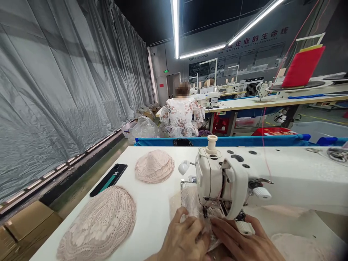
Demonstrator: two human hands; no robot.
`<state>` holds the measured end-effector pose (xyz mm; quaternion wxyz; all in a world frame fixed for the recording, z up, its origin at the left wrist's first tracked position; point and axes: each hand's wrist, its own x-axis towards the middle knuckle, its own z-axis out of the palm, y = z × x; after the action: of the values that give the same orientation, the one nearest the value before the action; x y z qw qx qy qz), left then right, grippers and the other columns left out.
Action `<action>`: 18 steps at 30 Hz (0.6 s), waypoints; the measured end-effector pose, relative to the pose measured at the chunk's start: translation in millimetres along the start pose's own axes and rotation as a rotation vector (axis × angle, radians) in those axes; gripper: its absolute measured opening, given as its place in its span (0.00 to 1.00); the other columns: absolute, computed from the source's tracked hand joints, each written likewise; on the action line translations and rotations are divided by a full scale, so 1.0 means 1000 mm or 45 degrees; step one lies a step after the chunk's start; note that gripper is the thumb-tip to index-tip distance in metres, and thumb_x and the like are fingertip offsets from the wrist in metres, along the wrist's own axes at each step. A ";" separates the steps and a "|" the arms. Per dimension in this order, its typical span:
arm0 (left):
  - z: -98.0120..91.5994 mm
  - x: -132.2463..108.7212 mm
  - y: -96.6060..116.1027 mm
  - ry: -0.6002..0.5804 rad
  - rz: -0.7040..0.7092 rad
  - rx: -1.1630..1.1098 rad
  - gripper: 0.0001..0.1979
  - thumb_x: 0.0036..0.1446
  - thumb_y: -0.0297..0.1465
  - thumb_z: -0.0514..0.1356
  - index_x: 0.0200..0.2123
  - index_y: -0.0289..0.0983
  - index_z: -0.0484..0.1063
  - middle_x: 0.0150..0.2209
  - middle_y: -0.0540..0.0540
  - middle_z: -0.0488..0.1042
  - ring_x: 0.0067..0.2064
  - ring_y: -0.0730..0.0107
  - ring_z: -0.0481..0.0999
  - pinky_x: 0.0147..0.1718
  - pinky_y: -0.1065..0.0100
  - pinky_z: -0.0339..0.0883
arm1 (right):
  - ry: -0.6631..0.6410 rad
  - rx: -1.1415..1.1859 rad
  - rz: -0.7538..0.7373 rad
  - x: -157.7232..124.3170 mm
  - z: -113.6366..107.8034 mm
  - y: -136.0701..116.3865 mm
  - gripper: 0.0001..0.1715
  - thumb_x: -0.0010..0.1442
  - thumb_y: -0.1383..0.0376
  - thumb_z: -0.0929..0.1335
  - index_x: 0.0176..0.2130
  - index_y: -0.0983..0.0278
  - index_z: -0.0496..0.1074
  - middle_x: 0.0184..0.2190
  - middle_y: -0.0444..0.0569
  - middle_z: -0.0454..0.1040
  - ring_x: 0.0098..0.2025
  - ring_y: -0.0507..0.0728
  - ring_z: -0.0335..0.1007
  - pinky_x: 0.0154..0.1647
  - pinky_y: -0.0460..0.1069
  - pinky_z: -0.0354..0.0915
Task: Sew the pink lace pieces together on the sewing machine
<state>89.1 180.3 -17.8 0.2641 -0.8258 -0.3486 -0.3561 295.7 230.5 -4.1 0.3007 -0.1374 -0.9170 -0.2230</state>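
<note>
Pale pink lace fabric (191,198) lies under the head of a white sewing machine (209,177). My left hand (187,235) bends its fingers down onto the lace, left of the needle area. On the other side, my right hand (239,237) grips the lace close to the presser foot, its fingers partly behind the machine's white knob. Both hands hold the cloth at its near end. The fingertips and the stitching point are partly hidden. A stack of lace cups (102,224) and a smaller stack of lace cups (154,166) rest on the white table (146,217) to the left.
A dark phone (108,180) with a green stripe lies by the table's left edge. Cardboard boxes (29,224) stand below it. Past the blue cloth rail (239,140), a co-worker in a flowered top (182,116) sits facing away. A red thread cone (303,67) stands at right.
</note>
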 end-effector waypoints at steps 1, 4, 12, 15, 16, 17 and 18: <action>0.002 0.000 -0.002 -0.011 -0.010 -0.008 0.22 0.70 0.41 0.46 0.33 0.34 0.72 0.28 0.50 0.70 0.29 0.73 0.70 0.40 0.61 0.60 | -0.014 -0.008 0.000 0.003 -0.001 0.002 0.23 0.70 0.50 0.59 0.44 0.61 0.74 0.38 0.42 0.83 0.30 0.54 0.76 0.41 0.56 0.55; 0.006 -0.001 -0.007 -0.063 -0.017 0.000 0.23 0.68 0.46 0.48 0.37 0.34 0.72 0.32 0.48 0.71 0.31 0.72 0.71 0.42 0.60 0.59 | 0.001 -0.080 -0.037 0.007 -0.001 0.005 0.25 0.71 0.51 0.58 0.46 0.64 0.74 0.39 0.46 0.83 0.34 0.55 0.77 0.41 0.56 0.54; 0.005 0.004 -0.014 -0.073 -0.022 -0.001 0.23 0.67 0.48 0.49 0.38 0.34 0.72 0.34 0.49 0.72 0.34 0.71 0.70 0.48 0.59 0.57 | -0.059 -0.185 -0.028 -0.007 0.012 0.013 0.25 0.70 0.51 0.58 0.50 0.63 0.73 0.44 0.49 0.82 0.36 0.56 0.76 0.44 0.57 0.55; 0.006 0.002 -0.011 -0.076 -0.003 0.037 0.24 0.67 0.48 0.49 0.37 0.34 0.72 0.34 0.47 0.72 0.37 0.69 0.71 0.49 0.58 0.57 | -0.032 -0.145 -0.058 -0.015 0.016 0.015 0.25 0.68 0.50 0.61 0.51 0.65 0.72 0.44 0.49 0.82 0.38 0.57 0.77 0.44 0.58 0.54; 0.008 -0.001 -0.010 -0.093 0.022 0.051 0.24 0.67 0.48 0.50 0.36 0.33 0.72 0.34 0.47 0.72 0.38 0.69 0.71 0.49 0.58 0.58 | -0.017 -0.129 -0.057 -0.018 0.017 0.015 0.24 0.68 0.50 0.61 0.51 0.64 0.72 0.44 0.49 0.82 0.38 0.58 0.76 0.45 0.59 0.54; 0.009 -0.004 -0.008 -0.108 0.060 0.062 0.23 0.66 0.47 0.52 0.34 0.34 0.72 0.34 0.47 0.72 0.38 0.69 0.71 0.47 0.59 0.59 | -0.001 -0.111 -0.047 -0.020 0.018 0.014 0.23 0.67 0.51 0.62 0.51 0.62 0.72 0.44 0.49 0.82 0.39 0.58 0.76 0.46 0.59 0.54; 0.010 -0.007 -0.007 -0.120 0.098 0.075 0.22 0.65 0.47 0.53 0.31 0.34 0.72 0.33 0.47 0.71 0.37 0.69 0.70 0.44 0.60 0.60 | 0.018 -0.091 -0.043 -0.023 0.018 0.013 0.21 0.67 0.52 0.62 0.50 0.61 0.72 0.43 0.48 0.82 0.39 0.59 0.76 0.47 0.59 0.54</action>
<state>84.7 189.1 -27.9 0.2851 -0.8464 -0.3388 -0.2960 309.6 247.9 -27.0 0.2983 -0.1309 -0.9086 -0.2615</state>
